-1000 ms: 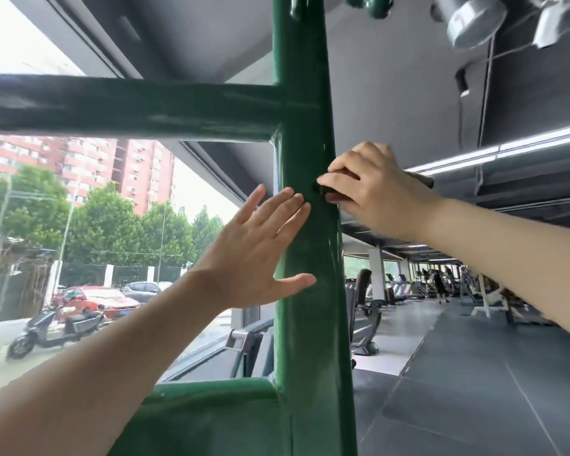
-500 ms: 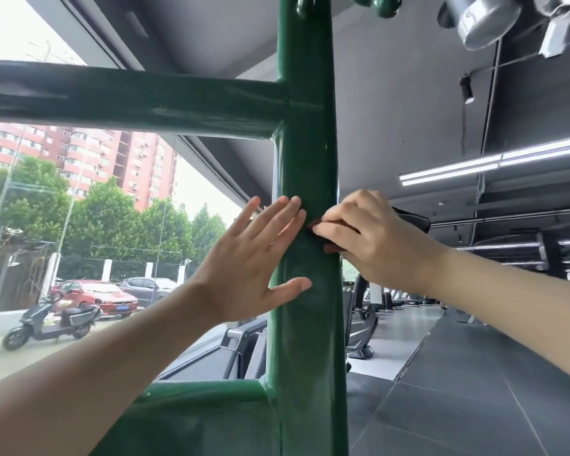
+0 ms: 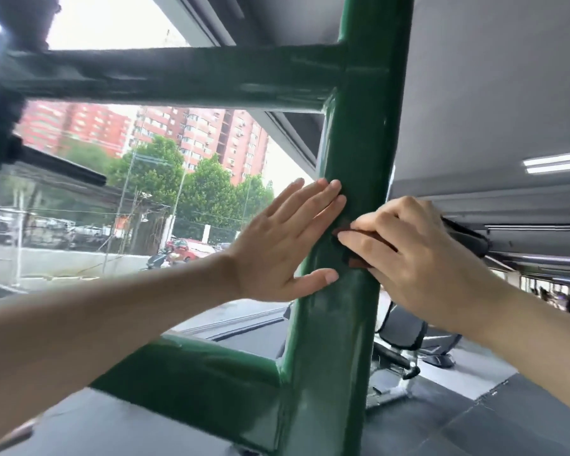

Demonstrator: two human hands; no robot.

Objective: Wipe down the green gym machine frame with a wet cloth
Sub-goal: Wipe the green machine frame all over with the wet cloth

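My right hand (image 3: 415, 255) grips a dark cloth (image 3: 356, 258), pressing it against the green post (image 3: 352, 179). My left hand (image 3: 287, 245) lies flat, fingers straight, on that post, which runs upright with crossbars (image 3: 178, 80) branching left.

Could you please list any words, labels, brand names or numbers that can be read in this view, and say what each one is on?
None can be read.
Green upright post and crossbar: plain paint, no label or brand showing.
Dark cloth under the right hand: no tag visible.
Orange patch on the fence outside: possibly a sign, too small and blurred to read.
Red car: no plate legible.
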